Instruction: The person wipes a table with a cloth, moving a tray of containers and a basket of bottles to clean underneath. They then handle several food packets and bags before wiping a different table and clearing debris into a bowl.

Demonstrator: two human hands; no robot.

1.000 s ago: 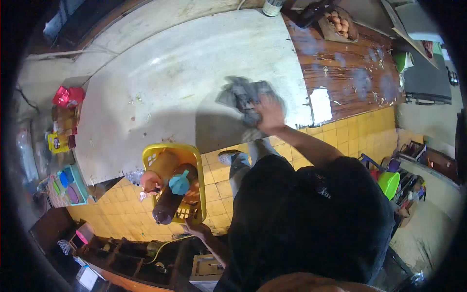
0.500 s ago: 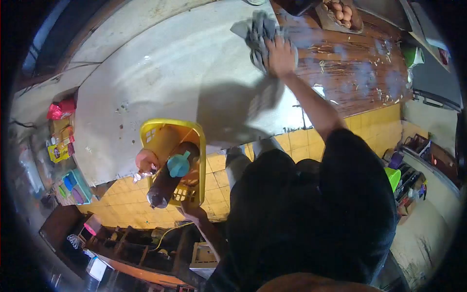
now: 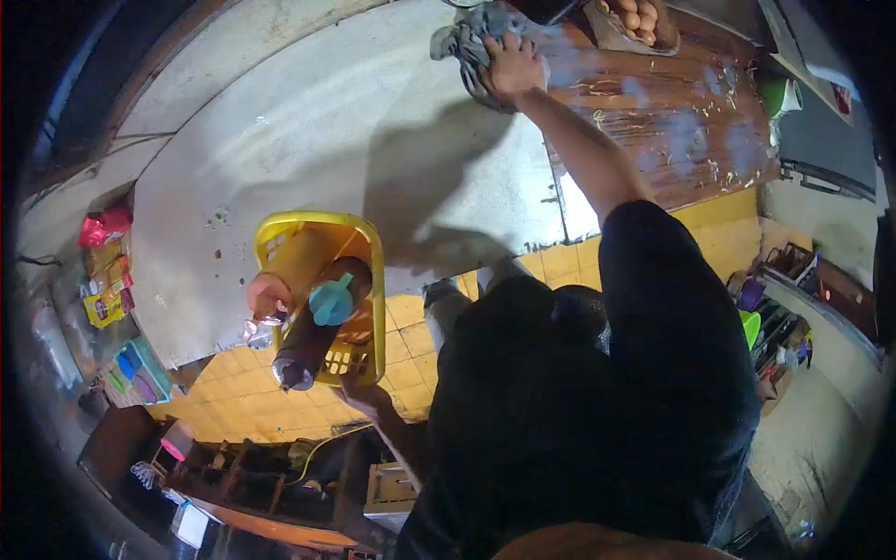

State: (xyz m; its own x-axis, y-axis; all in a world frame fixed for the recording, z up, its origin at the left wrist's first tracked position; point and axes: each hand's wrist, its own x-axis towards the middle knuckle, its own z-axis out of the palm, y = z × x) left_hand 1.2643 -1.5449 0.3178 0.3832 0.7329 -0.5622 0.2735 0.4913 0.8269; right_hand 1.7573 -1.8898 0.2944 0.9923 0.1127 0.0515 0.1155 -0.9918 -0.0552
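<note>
Across the upper half of the view, from 9 to 12 o'clock, spreads the pale grey desk (image 3: 308, 140), bare and scuffed, with a few crumbs at its 9 o'clock end. At 1 o'clock it meets a brown wooden top (image 3: 672, 112) streaked with white smears and scraps. Yellow floor tiles (image 3: 233, 401) show below the desk edge, at 7 o'clock.

Over that edge, at 8 o'clock, hangs a yellow basket (image 3: 280, 247), tilted towards the camera. It carries a dark bottle (image 3: 301, 353) lying along it, a teal cap (image 3: 331, 301) and a pinkish round thing (image 3: 268, 294) at its side. The left hand (image 3: 366, 399) grips the basket's near end from below, fingers closed on it.

At 12 o'clock a crumpled grey cloth (image 3: 459, 42) lies on the desk, just beside the wooden top. The right hand (image 3: 511, 65), arm stretched out, lies on the cloth with fingers bent over it, holding it against the surface. Eggs (image 3: 639, 19) sit in a tray close by, at the top edge.
</note>
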